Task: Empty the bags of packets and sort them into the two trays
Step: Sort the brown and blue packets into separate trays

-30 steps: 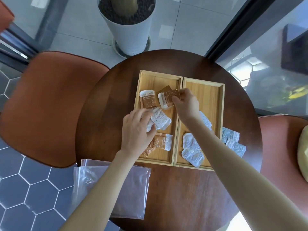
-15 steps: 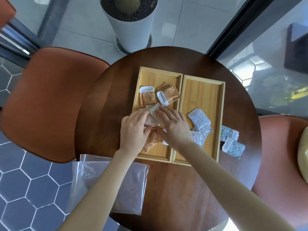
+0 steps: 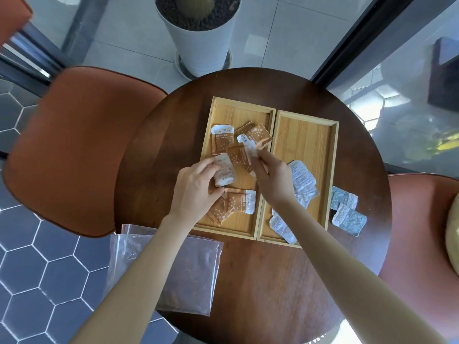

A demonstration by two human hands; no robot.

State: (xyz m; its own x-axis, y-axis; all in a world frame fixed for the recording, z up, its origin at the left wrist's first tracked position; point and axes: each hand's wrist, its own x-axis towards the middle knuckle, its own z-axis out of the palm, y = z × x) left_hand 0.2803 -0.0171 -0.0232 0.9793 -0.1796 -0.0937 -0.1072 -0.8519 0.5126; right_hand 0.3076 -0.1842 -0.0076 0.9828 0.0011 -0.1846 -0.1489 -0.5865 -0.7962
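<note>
Two wooden trays sit side by side on a round dark table. The left tray holds several orange packets. The right tray holds several pale blue packets. My left hand grips a whitish packet over the left tray. My right hand pinches an orange packet by its edge above the left tray. Two blue packets lie on the table right of the trays. An empty clear plastic bag lies at the table's near left edge, partly under my left forearm.
The round table has bare wood toward me. Orange chairs stand at the left and right. A white plant pot stands on the floor beyond the table. A glass wall runs along the right.
My right hand let go of an orange packet at the far end of the left tray, came back to the middle, and lifted another orange packet. My left hand kept its whitish packet.
</note>
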